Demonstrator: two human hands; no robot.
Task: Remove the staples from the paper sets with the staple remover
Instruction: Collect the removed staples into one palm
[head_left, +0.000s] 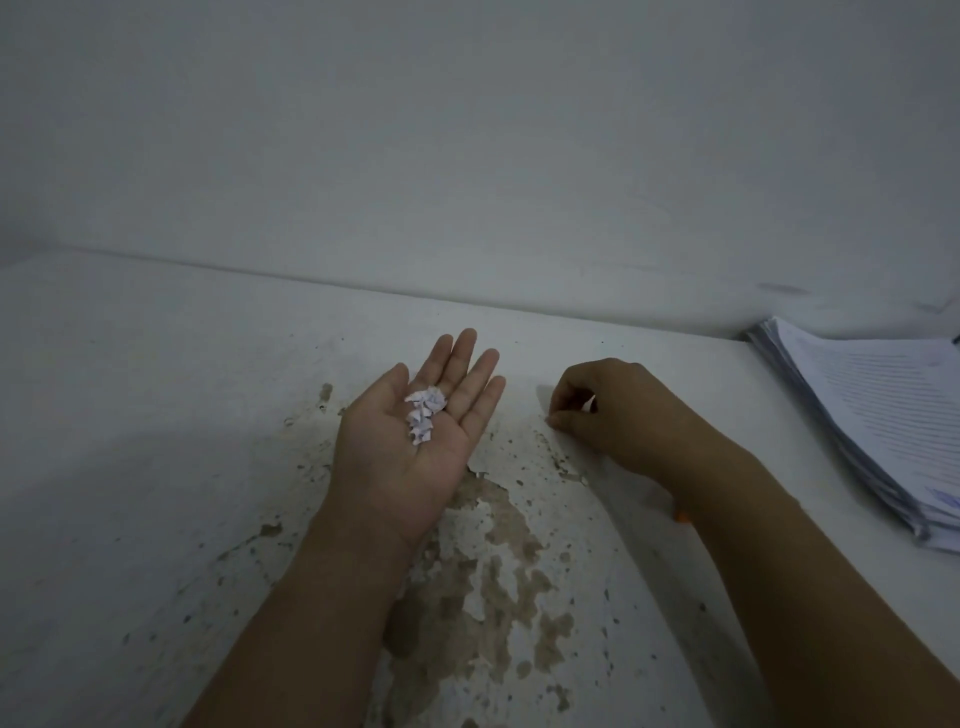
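Two bare hands show in the head view, both over a white table (156, 415); the left hand (410, 441) lies palm up near the middle, its fingers straight and close together, pointing away toward the wall (467, 130); a small heap of torn white paper scraps (423, 413) rests in the hollow of that palm, running from the base of the fingers toward the middle of the hand; nothing is clasped, the scraps simply lie on the flat palm.

Just to the right, and apart from it, the right hand (618, 410) is knuckles up with its fingers curled under; the fingertips (553, 421) touch the table top, thumb and forefinger drawn near one another; whether they pinch anything I cannot tell, for the spot is dark and small; a tiny orange bit (681, 517) peeks out beneath the right wrist, too little to name.

The paper sets (883, 426) lie in a fanned stack at the far right edge of the table, printed side up, well apart from both hands; brown peeled patches (493, 561) mar the table surface between and below the forearms.
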